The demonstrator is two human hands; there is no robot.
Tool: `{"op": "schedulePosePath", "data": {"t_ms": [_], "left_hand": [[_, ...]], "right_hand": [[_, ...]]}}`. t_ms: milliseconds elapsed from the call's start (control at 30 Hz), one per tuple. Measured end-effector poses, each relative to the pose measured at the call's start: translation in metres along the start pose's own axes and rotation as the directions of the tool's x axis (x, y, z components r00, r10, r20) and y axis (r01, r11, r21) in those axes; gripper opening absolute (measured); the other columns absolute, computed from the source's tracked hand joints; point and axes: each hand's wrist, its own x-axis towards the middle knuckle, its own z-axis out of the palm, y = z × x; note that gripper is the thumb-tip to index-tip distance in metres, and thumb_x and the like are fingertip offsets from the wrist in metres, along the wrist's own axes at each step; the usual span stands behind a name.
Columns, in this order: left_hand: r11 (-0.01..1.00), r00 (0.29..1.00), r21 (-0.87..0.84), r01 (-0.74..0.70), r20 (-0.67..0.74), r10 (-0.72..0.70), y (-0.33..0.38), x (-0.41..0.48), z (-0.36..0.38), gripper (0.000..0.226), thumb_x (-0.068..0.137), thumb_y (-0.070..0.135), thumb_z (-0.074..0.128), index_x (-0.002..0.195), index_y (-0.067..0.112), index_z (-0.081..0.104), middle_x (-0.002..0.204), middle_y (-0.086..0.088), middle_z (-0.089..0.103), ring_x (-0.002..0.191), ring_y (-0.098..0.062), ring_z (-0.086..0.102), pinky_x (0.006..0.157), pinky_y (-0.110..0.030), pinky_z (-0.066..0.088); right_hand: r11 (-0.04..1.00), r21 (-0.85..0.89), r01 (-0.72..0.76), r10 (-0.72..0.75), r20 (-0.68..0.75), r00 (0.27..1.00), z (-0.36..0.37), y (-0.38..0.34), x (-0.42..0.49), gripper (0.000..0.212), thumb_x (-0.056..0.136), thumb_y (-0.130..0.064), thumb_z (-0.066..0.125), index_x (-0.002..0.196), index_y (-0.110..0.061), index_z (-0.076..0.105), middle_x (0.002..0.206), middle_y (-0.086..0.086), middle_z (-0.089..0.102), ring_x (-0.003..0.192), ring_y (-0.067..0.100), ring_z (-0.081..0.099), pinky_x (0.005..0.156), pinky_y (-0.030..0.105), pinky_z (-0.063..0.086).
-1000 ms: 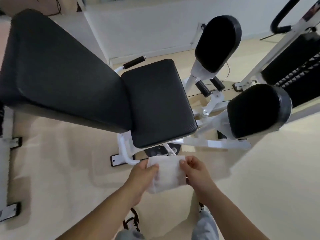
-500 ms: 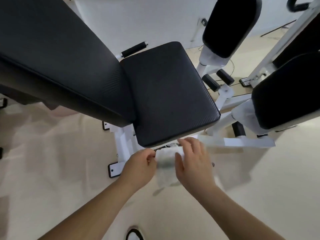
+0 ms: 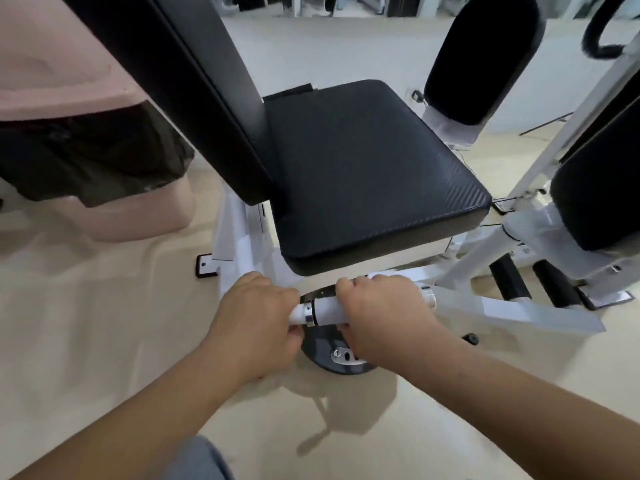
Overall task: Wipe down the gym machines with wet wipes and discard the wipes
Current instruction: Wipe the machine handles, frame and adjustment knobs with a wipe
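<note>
A gym machine with a black seat (image 3: pixel 363 174) and a tall black backrest (image 3: pixel 194 81) fills the view. Below the seat's front edge a white handle bar (image 3: pixel 306 315) with a silver ring runs left to right. My left hand (image 3: pixel 256 317) is closed around the bar's left end. My right hand (image 3: pixel 384 317) grips the bar further right, pressing the white wet wipe (image 3: pixel 329 311) wrapped around it. Most of the wipe is hidden under my right hand.
A black round plate (image 3: pixel 329 355) sits on the floor under the bar. Two black leg pads (image 3: pixel 481 53) (image 3: pixel 599 199) on white frame arms stand at the right. A pink and dark shape (image 3: pixel 69 109) is at the left. My knee (image 3: pixel 197 459) shows at the bottom.
I have leaned in lower and closer to the machine. The wipe, held spread between both hands, is now wrapped on the bar under my right hand; my left hand took the bar's end.
</note>
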Motion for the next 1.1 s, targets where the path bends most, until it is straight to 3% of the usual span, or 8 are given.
{"op": "schedulePosePath", "data": {"t_ms": [300,467,567,667,733,833,967,1100], "left_hand": [[0.994,0.979,-0.021,0.105,-0.171,-0.107,0.015,0.005,0.020,0.060,0.040,0.016,0.081,0.055,0.032,0.026,0.049,0.013,0.017,0.049,-0.016,0.027,0.059,-0.025,0.031],[0.985,0.968,0.007,0.173,-0.183,-0.169,0.019,0.001,0.021,0.048,0.058,0.025,0.084,0.058,0.033,0.037,0.053,0.015,0.026,0.062,-0.018,0.046,0.059,-0.026,0.029],[0.980,0.962,0.009,0.200,-0.192,-0.195,0.019,0.000,0.022,0.028,0.078,0.032,0.071,0.066,0.032,0.045,0.059,0.013,0.034,0.077,-0.017,0.048,0.065,-0.028,0.031],[0.976,0.956,-0.002,0.218,-0.203,-0.214,0.021,0.000,0.021,0.041,0.066,0.028,0.080,0.059,0.032,0.040,0.054,0.014,0.027,0.066,-0.018,0.046,0.061,-0.028,0.029],[0.975,0.959,-0.025,0.219,-0.178,-0.220,0.018,0.001,0.024,0.045,0.065,0.027,0.080,0.058,0.033,0.036,0.054,0.016,0.021,0.067,-0.018,0.041,0.062,-0.029,0.028],[0.987,0.973,-0.036,0.157,-0.164,-0.161,0.015,0.001,0.023,0.063,0.051,0.022,0.082,0.057,0.035,0.020,0.054,0.017,0.011,0.060,-0.017,0.034,0.059,-0.028,0.027],[0.992,0.981,-0.011,0.123,-0.150,-0.123,0.010,0.001,0.026,0.054,0.050,0.024,0.081,0.058,0.031,0.028,0.054,0.015,0.010,0.060,-0.018,0.033,0.056,-0.027,0.024],[0.993,0.982,0.055,0.101,-0.165,-0.090,0.006,0.002,0.028,0.060,0.056,0.028,0.076,0.057,0.031,0.016,0.051,0.012,0.012,0.057,-0.018,0.029,0.060,-0.028,0.026]], "right_hand": [[0.957,0.258,-0.133,-0.039,0.568,0.822,-0.025,-0.005,0.043,0.035,0.081,-0.047,0.077,0.101,-0.021,0.067,0.095,0.001,0.069,0.085,0.020,0.069,0.074,0.032,0.053],[0.996,0.051,-0.070,0.077,-0.131,0.988,0.012,-0.014,0.007,0.022,0.080,-0.031,0.074,0.085,-0.022,0.054,0.075,-0.001,0.059,0.062,0.020,0.051,0.061,0.033,0.036],[0.994,-0.042,-0.100,0.060,-0.558,0.828,0.051,-0.024,-0.005,0.023,0.069,-0.012,0.073,0.077,-0.017,0.053,0.066,0.004,0.049,0.060,0.024,0.034,0.059,0.036,0.031],[0.989,-0.093,-0.114,0.022,-0.670,0.742,0.069,-0.023,0.001,0.016,0.071,-0.007,0.064,0.075,-0.017,0.052,0.066,0.004,0.046,0.059,0.025,0.037,0.059,0.037,0.032],[0.989,-0.112,-0.093,0.015,-0.560,0.829,0.054,-0.022,0.008,0.026,0.066,-0.016,0.077,0.071,-0.019,0.051,0.060,0.001,0.047,0.054,0.022,0.038,0.056,0.033,0.032],[1.000,0.006,-0.010,0.010,0.022,1.000,0.009,-0.018,0.024,0.016,0.081,-0.030,0.071,0.085,-0.021,0.059,0.074,-0.002,0.061,0.064,0.020,0.059,0.064,0.033,0.052],[0.957,0.248,-0.148,-0.045,0.636,0.770,-0.023,-0.010,0.053,0.031,0.086,-0.035,0.077,0.109,-0.015,0.070,0.104,0.008,0.075,0.091,0.026,0.073,0.084,0.036,0.058],[0.889,0.341,-0.305,-0.082,0.776,0.626,-0.027,-0.010,0.062,0.034,0.084,-0.037,0.081,0.105,-0.011,0.076,0.106,0.009,0.077,0.101,0.029,0.074,0.097,0.040,0.057]]}}
